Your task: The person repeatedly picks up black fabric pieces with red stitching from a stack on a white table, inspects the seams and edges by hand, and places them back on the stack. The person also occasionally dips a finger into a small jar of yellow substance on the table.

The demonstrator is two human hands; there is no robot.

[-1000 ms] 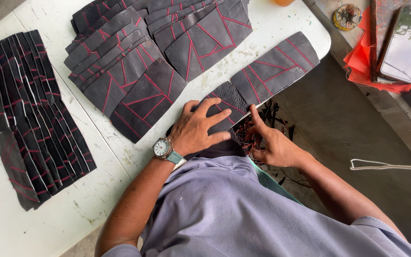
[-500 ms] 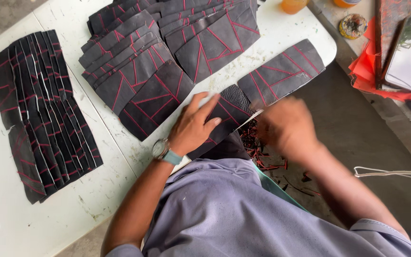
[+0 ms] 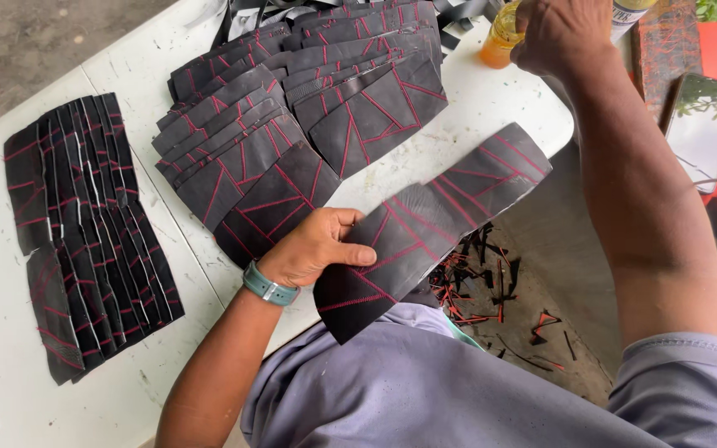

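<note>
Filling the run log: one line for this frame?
left hand: grips black red-stitched strip | right hand: on orange bottle | stacks on table

The right hand (image 3: 559, 33) is cut off by the top edge, fingers out of sight over the orange bottle (image 3: 501, 40). The long black strip (image 3: 433, 228) hides the left hand (image 3: 313, 249) fingertips.

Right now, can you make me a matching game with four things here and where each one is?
Things:
1. left hand
2. right hand
3. orange bottle
4. red scraps

Places:
A. on the ground under the table edge
B. gripping the long black strip
C. reaching to the table's far corner
D. standing on the white table, beside the right hand

Pairs: 1-B, 2-C, 3-D, 4-A
</note>
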